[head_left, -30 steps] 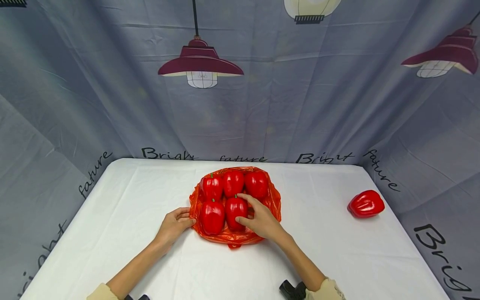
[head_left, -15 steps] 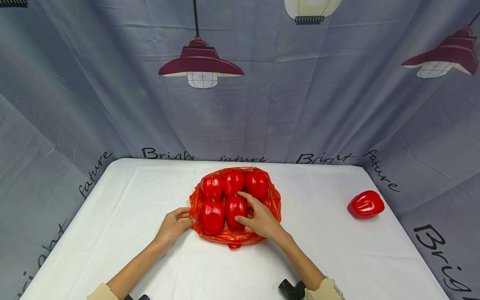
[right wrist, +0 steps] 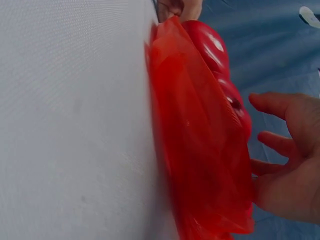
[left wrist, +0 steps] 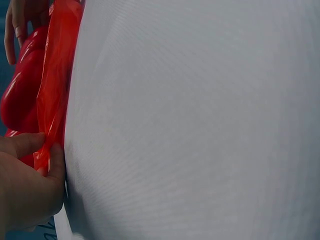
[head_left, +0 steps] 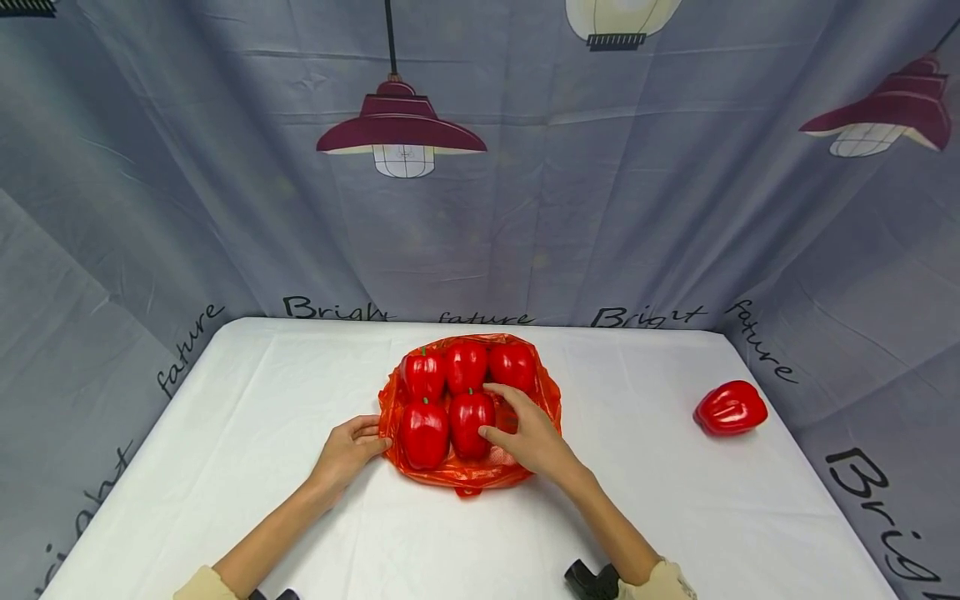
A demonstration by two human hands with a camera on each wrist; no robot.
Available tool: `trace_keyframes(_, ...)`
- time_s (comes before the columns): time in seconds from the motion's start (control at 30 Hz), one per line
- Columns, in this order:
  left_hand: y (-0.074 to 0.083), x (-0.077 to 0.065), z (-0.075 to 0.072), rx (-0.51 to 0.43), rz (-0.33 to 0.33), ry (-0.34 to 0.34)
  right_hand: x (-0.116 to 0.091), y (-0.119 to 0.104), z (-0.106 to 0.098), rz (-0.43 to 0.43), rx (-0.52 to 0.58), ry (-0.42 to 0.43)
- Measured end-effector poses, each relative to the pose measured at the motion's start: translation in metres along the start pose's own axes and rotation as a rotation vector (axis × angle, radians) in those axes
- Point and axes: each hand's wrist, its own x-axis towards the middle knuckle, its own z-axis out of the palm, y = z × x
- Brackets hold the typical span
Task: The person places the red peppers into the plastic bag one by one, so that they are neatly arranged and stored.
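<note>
Several glossy red bell peppers sit in two rows in an orange-red plastic bag (head_left: 553, 408), its mouth spread wide on the table. At the bag's left side, my left hand (head_left: 347, 452) pinches the rim between thumb and fingers, plain in the left wrist view on the bag edge (left wrist: 56, 75). My right hand (head_left: 538, 440) hovers over the right part of the bag, just beside the front-row bell pepper (head_left: 470, 427). Its fingers are spread and hold nothing; in the right wrist view the right hand (right wrist: 295, 155) stands apart from the bell peppers (right wrist: 235, 102).
Another red bell pepper (head_left: 731, 408) lies on its side near the right edge of the white-covered table (head_left: 637, 467). A grey-blue curtain (head_left: 525, 208) printed with lamps and lettering surrounds the table. Black wrist gear (head_left: 592, 581) shows at the right sleeve.
The right hand has let go of the front-row bell pepper and shifted slightly right, its fingers loosening. My left hand keeps its hold on the bag rim.
</note>
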Motion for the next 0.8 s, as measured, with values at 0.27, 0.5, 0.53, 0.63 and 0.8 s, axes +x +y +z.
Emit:
trace_keyframes(0.27, 0.002, -0.002, 0.0, -0.005, -0.005, 0.01, -0.01, 0.001, -0.026, -0.042, 0.063, 0.071)
trace_keyframes(0.5, 0.001, -0.002, 0.0, -0.001, -0.004, 0.007, -0.019, 0.008, -0.06, -0.057, 0.063, 0.164)
trace_keyframes(0.53, 0.001, -0.002, 0.0, 0.001, -0.004, 0.007, -0.021, 0.009, -0.065, -0.06, 0.057, 0.177)
trace_keyframes(0.63, 0.001, -0.001, 0.0, 0.007, -0.004, 0.008, -0.027, 0.013, -0.082, -0.048, 0.02, 0.224)
trace_keyframes(0.8, 0.001, -0.001, 0.0, 0.008, -0.008, 0.011, -0.04, 0.021, -0.106, -0.038, -0.016, 0.304)
